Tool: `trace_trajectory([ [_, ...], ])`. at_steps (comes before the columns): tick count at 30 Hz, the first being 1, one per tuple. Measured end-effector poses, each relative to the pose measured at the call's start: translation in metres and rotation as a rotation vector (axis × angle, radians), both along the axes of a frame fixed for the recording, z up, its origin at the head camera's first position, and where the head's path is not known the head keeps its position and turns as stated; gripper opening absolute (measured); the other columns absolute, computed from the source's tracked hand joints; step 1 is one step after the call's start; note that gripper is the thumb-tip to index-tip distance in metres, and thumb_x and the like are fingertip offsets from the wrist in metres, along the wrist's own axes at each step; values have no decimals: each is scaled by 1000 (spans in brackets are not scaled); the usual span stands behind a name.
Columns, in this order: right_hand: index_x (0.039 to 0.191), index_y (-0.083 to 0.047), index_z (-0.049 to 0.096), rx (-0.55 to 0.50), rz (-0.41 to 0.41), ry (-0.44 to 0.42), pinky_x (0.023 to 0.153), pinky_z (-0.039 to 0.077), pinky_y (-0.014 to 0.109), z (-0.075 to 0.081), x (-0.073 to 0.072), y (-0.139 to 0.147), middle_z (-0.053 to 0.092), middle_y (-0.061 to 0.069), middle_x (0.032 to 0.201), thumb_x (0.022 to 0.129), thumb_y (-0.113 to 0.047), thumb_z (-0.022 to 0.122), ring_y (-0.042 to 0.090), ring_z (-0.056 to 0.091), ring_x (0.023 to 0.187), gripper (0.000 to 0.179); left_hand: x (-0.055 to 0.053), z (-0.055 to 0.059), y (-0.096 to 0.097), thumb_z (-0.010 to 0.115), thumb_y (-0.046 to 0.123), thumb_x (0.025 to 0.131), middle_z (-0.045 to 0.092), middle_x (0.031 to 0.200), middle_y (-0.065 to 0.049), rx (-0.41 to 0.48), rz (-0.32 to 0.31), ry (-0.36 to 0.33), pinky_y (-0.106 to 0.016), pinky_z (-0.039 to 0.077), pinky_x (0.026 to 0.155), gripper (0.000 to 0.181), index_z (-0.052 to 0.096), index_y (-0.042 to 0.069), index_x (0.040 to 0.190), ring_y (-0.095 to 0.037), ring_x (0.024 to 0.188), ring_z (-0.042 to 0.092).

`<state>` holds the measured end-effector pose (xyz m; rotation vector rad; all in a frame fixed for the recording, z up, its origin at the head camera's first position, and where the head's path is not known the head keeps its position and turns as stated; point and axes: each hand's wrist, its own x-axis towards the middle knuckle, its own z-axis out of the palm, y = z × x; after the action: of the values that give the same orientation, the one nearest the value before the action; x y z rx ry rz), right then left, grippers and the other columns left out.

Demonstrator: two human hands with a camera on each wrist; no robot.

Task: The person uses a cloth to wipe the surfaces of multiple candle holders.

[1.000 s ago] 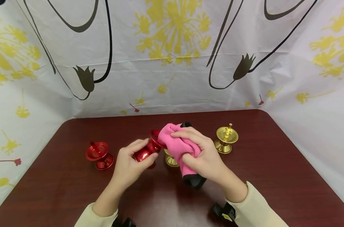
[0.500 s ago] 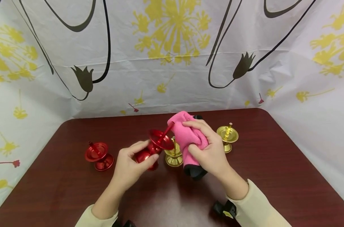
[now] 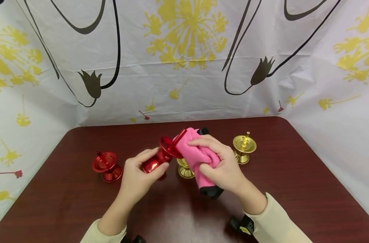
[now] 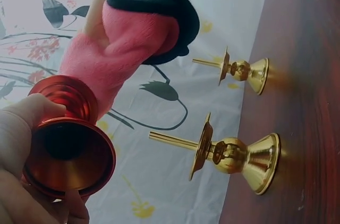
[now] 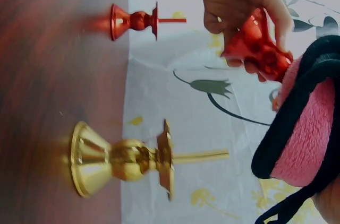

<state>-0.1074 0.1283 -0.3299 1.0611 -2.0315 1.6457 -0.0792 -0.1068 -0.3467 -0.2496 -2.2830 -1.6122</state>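
Note:
My left hand (image 3: 137, 179) grips a shiny red candlestick (image 3: 164, 156) by its body, above the table. It is tilted, its dish and thin stem leaning up to the right. In the left wrist view, the hollow underside of the red candlestick (image 4: 103, 155) faces the camera. My right hand (image 3: 225, 168) holds a bunched pink cloth (image 3: 195, 152) with a black border, pressed to the dish's right side. A gold candlestick (image 3: 186, 171) stands upright behind the cloth, which partly hides it. The black border shows large in the right wrist view.
Another red candlestick (image 3: 106, 165) stands at the left of the dark wooden table (image 3: 66, 202). A second gold candlestick (image 3: 243, 148) stands at the back right. A white patterned sheet (image 3: 187, 94) hangs behind the table and along its sides.
The cloth in my right hand moved up and right off the red candlestick, baring its stem, then came back down left against the dish. My left hand has hardly moved.

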Motion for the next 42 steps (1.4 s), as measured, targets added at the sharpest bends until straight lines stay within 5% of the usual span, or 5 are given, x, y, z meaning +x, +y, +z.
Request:
trace_trajectory([
  [6, 111, -12, 70, 148, 118, 164, 63, 51, 20, 4, -3, 11, 67, 7, 112, 71, 15, 62, 14, 58, 98, 49, 3, 0, -1, 84, 7, 76, 73, 106, -5, -49, -27, -34, -22, 57, 73, 40, 75, 12, 115, -21, 93, 65],
  [14, 111, -16, 69, 274, 210, 225, 66, 51, 18, 14, 1, 21, 66, 5, 113, 70, 13, 64, 13, 59, 101, 51, 8, 0, 1, 84, 9, 75, 73, 104, -2, -98, -42, -12, -23, 58, 71, 39, 76, 16, 113, -19, 90, 65],
  [28, 112, -13, 71, 277, 54, 473, 89, 48, 25, 9, 8, 1, 69, 6, 114, 66, 8, 64, 20, 61, 107, 51, 11, 7, 0, 85, 12, 72, 73, 99, 4, -232, 46, 51, -24, 58, 70, 38, 77, 14, 109, -11, 86, 65],
  [36, 115, -11, 70, 172, -17, 308, 71, 48, 16, 1, 15, -10, 69, 5, 112, 68, 12, 60, 15, 56, 97, 53, 11, 6, -4, 87, 14, 70, 72, 95, 0, -432, 62, 242, -27, 59, 67, 41, 76, 10, 109, -11, 84, 65],
  [42, 109, -12, 73, 117, -132, 184, 60, 47, 16, 0, 10, -10, 71, 6, 111, 69, 13, 59, 16, 57, 99, 50, 6, 6, -4, 87, 12, 69, 73, 94, -2, -408, 83, 276, -29, 59, 65, 40, 76, 9, 108, -12, 83, 65],
])
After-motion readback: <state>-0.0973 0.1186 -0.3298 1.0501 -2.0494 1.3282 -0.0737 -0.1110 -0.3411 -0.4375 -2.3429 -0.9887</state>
